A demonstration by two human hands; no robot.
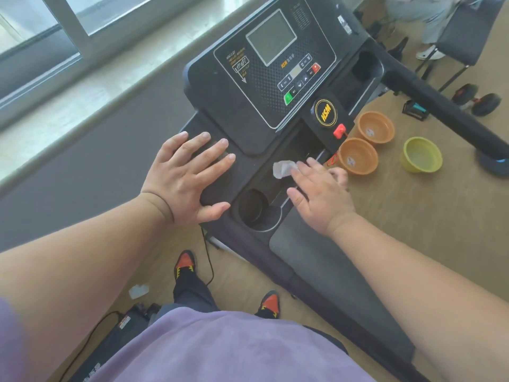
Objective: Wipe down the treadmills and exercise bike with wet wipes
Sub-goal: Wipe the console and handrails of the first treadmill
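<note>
A: Starting at the left, what is the left hand [187, 172] doing?

B: It is lying flat on the near left corner of the treadmill console [264, 86], fingers straight and spread apart, gripping nothing. The thumb is reaching toward the round cup holder [253, 209] just beside it.

A: And the wet wipe [283, 169]?

B: It is sitting crumpled in the shallow tray along the console's near edge, past the cup holder. The right hand [321, 193] is pressing on it with straight fingers, and only the wipe's far end is showing beyond the fingertips.

A: Is that hand curling round it?

B: No, the fingers are lying fairly flat over it, slightly apart.

A: What is sitting further right?

B: A red safety key [339, 130] is sticking up by the console's near right edge. On the floor beyond are two orange bowls [358, 155] side by side, and a yellow-green bowl [421, 158] is standing apart from them to the right.

A: Anything lower down?

B: A second crumpled wipe [138, 290] is lying on the floor left of the person's orange-toed shoes [186, 261].
</note>
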